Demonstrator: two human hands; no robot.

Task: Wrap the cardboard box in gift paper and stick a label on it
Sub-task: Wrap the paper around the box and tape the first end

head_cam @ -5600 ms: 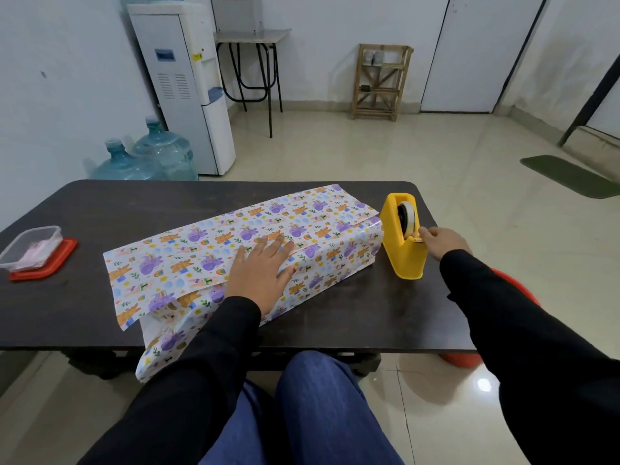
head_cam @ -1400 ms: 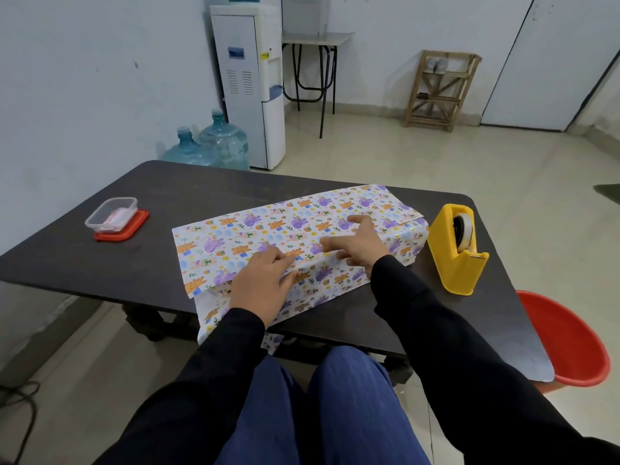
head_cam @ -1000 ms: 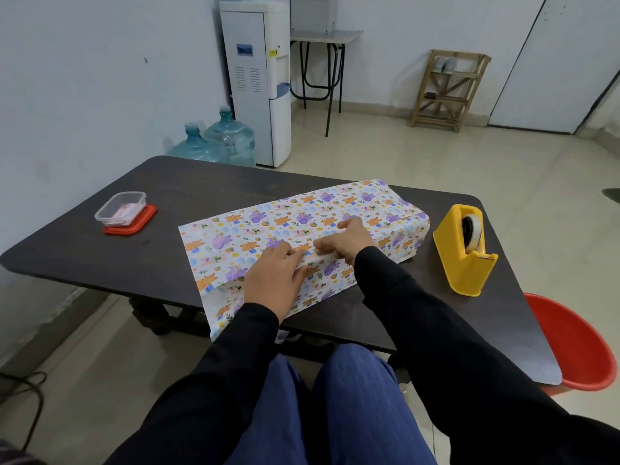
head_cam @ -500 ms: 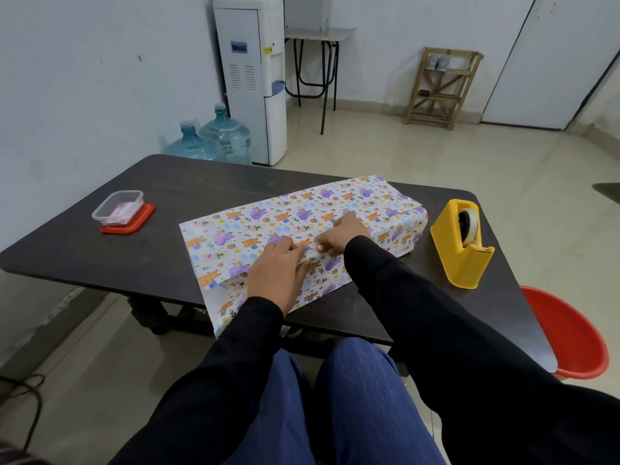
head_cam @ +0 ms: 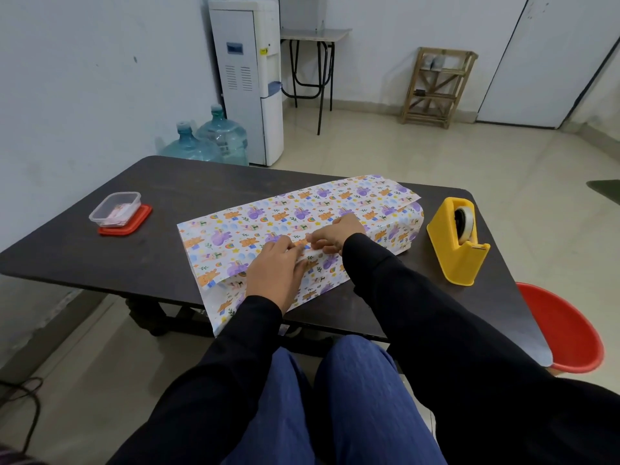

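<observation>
The left hand [head_cam: 273, 270] is lying flat on the wrapped box, its fingers [head_cam: 291, 250] straight and close together, pressing the overlapping edge of the gift paper [head_cam: 302, 209] down. The right hand [head_cam: 335, 233] is sitting just beside it, fingertips nearly touching the left ones. Its fingers [head_cam: 317, 239] are curling, with the tips on the same paper edge. Whether they are pinching the paper or only pressing it cannot be told.

The cardboard box is hiding fully under the patterned paper and lying slantwise on the dark surface [head_cam: 167, 182], the loose near end of the paper hanging over the front edge. A yellow tape dispenser [head_cam: 458, 253] is standing just right of the parcel. A clear plastic container [head_cam: 115, 208] is resting on its red lid, well apart to the left. A red tub [head_cam: 567, 330] is sitting on the floor beyond the right corner.
</observation>
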